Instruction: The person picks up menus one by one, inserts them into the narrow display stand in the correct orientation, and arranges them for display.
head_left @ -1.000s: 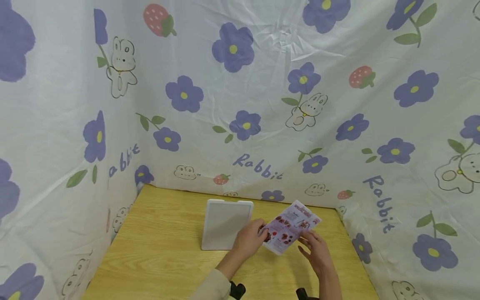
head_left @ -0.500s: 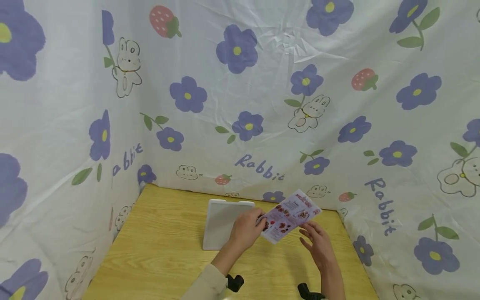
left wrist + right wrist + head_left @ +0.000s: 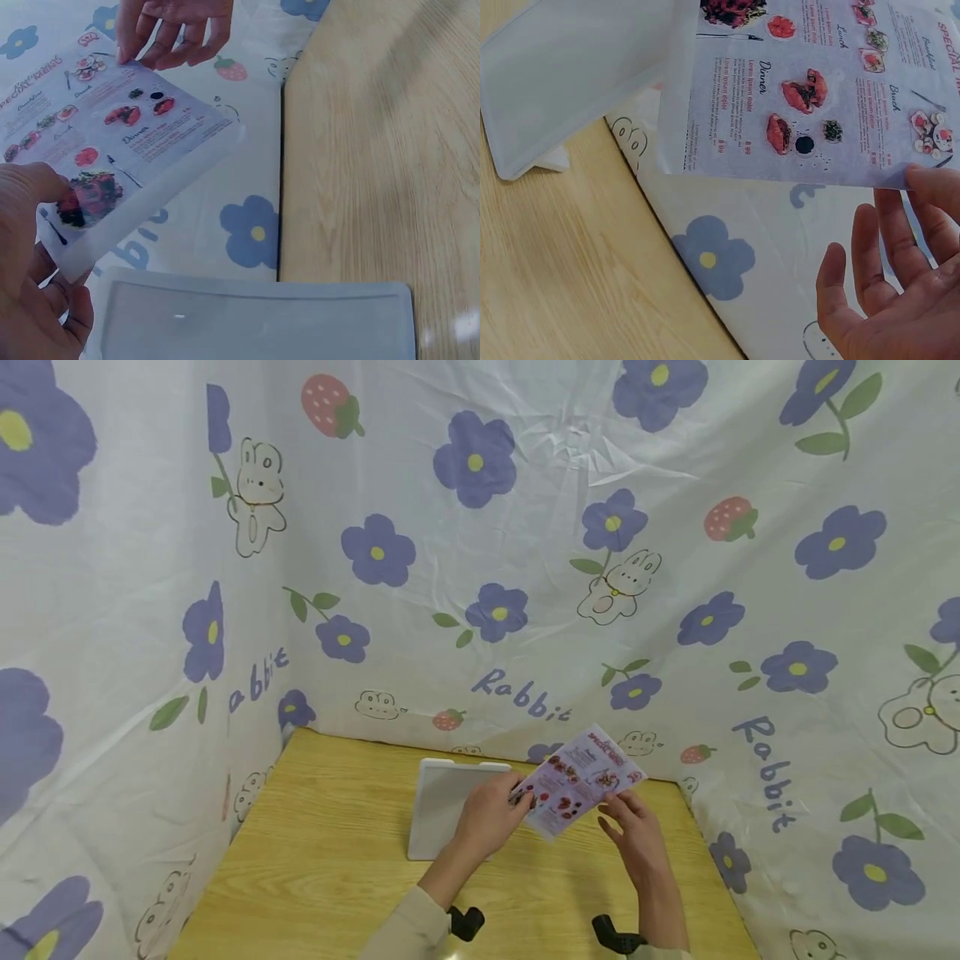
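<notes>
- Pinching menu sheet [image 3: 579, 782] by its left end: left hand [image 3: 486, 817], fingers clamped.
- Right hand [image 3: 636, 842]: fingers clamped on sheet's right edge.
- Grey panel [image 3: 438, 810]: on bench [image 3: 322, 860], left of sheet.

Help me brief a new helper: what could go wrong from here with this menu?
The menu sheet is held in the air near its edges by the left hand and right hand, so it might slip or crease. In the head view the left hand overlaps the white-framed board; a careless turn could perhaps knock it over.
</notes>
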`<state>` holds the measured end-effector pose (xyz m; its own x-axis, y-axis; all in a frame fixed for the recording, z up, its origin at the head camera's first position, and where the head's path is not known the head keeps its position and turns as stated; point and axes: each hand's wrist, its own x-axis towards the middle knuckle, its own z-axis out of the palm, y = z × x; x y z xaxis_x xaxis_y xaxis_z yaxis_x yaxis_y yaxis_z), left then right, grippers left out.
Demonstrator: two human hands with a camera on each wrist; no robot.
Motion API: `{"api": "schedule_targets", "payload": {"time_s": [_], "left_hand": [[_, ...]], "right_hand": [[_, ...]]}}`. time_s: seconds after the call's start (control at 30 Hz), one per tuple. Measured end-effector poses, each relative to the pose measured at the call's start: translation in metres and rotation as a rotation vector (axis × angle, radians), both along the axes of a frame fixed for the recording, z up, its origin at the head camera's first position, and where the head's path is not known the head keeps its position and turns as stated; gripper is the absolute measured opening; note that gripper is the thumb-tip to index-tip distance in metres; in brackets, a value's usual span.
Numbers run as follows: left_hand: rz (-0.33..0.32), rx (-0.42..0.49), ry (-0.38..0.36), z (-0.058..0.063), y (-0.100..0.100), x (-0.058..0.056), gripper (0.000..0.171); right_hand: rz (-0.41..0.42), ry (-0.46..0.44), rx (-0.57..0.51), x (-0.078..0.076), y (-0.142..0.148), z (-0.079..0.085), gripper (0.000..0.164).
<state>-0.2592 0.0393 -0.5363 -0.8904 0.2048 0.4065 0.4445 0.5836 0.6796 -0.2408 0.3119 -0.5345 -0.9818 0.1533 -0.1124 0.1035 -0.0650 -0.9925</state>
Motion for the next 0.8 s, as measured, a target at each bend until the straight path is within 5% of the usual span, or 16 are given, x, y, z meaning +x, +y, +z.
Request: {"api": "schedule_targets", "payload": {"time_s": [0.4, 0.8], "left_hand": [[0.021, 0.004, -0.003, 0.007, -0.021, -0.004, 0.009], [0.055, 0.061, -0.019, 0.023, -0.043, -0.009, 0.008]], "right_hand": [[0.005, 0.059, -0.093, -0.010, -0.017, 0.016, 0.010], [0.099, 0.090, 0.052, -0.022, -0.033, 0.031, 0.035]]}}
